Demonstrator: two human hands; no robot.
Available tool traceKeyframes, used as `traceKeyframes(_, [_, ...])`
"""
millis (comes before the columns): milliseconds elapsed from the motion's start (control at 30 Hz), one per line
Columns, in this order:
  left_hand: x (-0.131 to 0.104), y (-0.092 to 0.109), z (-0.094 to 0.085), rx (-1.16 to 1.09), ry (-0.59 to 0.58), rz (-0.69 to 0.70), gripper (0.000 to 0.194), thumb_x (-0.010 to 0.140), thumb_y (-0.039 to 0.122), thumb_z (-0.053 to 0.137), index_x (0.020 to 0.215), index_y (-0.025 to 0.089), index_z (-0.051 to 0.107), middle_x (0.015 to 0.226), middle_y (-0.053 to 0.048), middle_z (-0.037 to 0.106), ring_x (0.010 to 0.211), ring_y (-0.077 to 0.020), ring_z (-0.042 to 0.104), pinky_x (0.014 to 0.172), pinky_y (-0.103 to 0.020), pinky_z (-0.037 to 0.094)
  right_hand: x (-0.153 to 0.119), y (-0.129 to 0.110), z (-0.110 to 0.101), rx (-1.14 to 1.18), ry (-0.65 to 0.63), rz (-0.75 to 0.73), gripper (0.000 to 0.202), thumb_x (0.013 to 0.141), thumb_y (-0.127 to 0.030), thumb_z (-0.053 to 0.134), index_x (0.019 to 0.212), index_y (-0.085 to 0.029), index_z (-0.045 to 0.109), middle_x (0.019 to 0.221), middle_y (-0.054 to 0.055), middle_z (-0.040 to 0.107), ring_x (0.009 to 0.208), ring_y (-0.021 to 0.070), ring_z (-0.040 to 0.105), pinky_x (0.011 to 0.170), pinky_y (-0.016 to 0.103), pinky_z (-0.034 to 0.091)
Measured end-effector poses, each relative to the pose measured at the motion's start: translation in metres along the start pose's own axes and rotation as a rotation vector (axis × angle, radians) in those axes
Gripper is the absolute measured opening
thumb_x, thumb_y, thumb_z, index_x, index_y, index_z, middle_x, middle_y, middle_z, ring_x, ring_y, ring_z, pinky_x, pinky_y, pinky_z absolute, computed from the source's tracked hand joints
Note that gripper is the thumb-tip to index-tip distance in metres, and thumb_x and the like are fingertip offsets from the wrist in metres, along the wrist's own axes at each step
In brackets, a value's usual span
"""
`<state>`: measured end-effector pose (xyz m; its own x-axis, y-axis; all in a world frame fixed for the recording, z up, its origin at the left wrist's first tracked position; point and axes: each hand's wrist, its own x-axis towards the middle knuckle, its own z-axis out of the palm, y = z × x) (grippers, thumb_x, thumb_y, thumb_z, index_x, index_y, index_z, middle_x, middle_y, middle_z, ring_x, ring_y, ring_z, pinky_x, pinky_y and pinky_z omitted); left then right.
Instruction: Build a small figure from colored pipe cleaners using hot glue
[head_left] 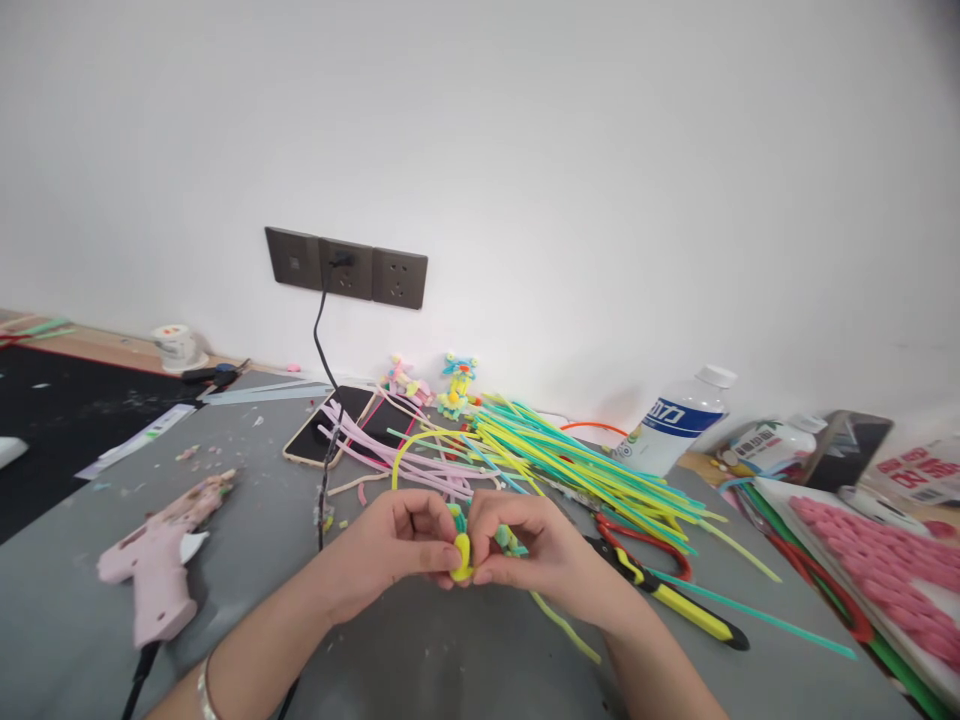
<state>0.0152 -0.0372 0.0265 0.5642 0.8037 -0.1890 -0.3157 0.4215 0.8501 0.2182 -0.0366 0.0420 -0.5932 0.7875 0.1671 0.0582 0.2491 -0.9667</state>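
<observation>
Near the bottom middle, my left hand and my right hand meet over the grey mat. Both are closed, pinching a small yellow fuzzy piece between them. A yellow stem arches up behind my left hand. Green and teal fuzzy bits show by the fingers of my right hand, partly hidden. Behind the hands lies a pile of yellow and teal fuzzy stems, with lilac stems to its left. Two small figures, one pink and one blue and yellow, are by the wall.
A pink glue gun lies at left, its cord running down. Red-handled scissors and a yellow-black cutter are at right. A white bottle stands behind. A black cable hangs from the socket across a phone.
</observation>
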Motion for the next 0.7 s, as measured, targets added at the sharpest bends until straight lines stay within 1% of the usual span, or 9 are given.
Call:
traceKeyframes(133, [0.0009,-0.0015,-0.0008,-0.057,0.032,0.036,0.032,0.06,0.026,0.093,0.072,0.013,0.067,0.062,0.001,0.068,0.056,-0.0078,0.063,0.055,-0.016,0.05,0.0013,0.0006,0.0002,-0.053,0.031,-0.031,0.023,0.079,-0.038,0.08,0.073,-0.018,0.071,0.073,0.001,0.061,0.07,0.0148,0.054,0.069,0.028,0.042])
traceKeyframes(333, [0.0004,-0.0027,-0.0029,-0.044,-0.012,0.061,0.026,0.065,0.025,0.091,0.073,0.013,0.069,0.064,0.0,0.069,0.059,-0.009,0.065,0.058,-0.017,0.051,0.0022,0.0007,0.0002,-0.077,0.075,-0.073,0.024,0.083,-0.039,0.077,0.074,-0.018,0.068,0.075,0.001,0.061,0.07,0.0147,0.053,0.069,0.028,0.043])
traceKeyframes(400, [-0.0005,-0.0025,-0.0023,-0.045,-0.027,0.078,0.024,0.067,0.025,0.09,0.079,0.014,0.072,0.067,0.0,0.069,0.061,-0.0094,0.065,0.059,-0.018,0.052,0.0017,0.0002,0.0006,-0.075,0.083,-0.064,0.025,0.084,-0.04,0.076,0.074,-0.019,0.067,0.074,0.001,0.06,0.07,0.0149,0.053,0.069,0.028,0.043])
traceKeyframes(500, [-0.0012,-0.0016,-0.0009,-0.026,-0.033,0.105,0.029,0.069,0.026,0.089,0.092,0.016,0.075,0.073,0.0,0.07,0.063,-0.0096,0.064,0.058,-0.019,0.053,0.0009,-0.0005,0.0009,-0.059,0.093,-0.049,0.027,0.086,-0.042,0.073,0.075,-0.019,0.064,0.075,0.0,0.057,0.072,0.0153,0.052,0.07,0.028,0.042])
traceKeyframes(533, [-0.0012,-0.0012,-0.0005,-0.014,-0.031,0.113,0.029,0.069,0.026,0.088,0.093,0.016,0.075,0.073,0.0,0.069,0.063,-0.0095,0.063,0.058,-0.019,0.053,0.0007,-0.0005,0.0008,-0.047,0.094,-0.046,0.027,0.087,-0.042,0.072,0.076,-0.019,0.063,0.076,0.0,0.057,0.073,0.0153,0.052,0.07,0.028,0.042])
traceKeyframes(633, [-0.0006,0.0004,0.0003,0.023,0.002,0.128,0.023,0.069,0.028,0.088,0.083,0.014,0.074,0.069,0.0,0.068,0.064,-0.0099,0.063,0.058,-0.019,0.053,0.0002,0.0009,0.0006,-0.009,0.091,-0.035,0.025,0.09,-0.042,0.068,0.08,-0.02,0.062,0.08,0.001,0.056,0.075,0.0154,0.051,0.071,0.028,0.042])
traceKeyframes(700, [0.0001,0.0009,0.0005,0.029,0.042,0.133,0.025,0.067,0.03,0.089,0.077,0.014,0.072,0.066,0.0,0.067,0.063,-0.0101,0.063,0.058,-0.019,0.052,0.0003,0.0025,0.0008,0.01,0.086,-0.026,0.024,0.092,-0.042,0.065,0.084,-0.02,0.061,0.082,0.001,0.057,0.077,0.0158,0.052,0.072,0.029,0.043])
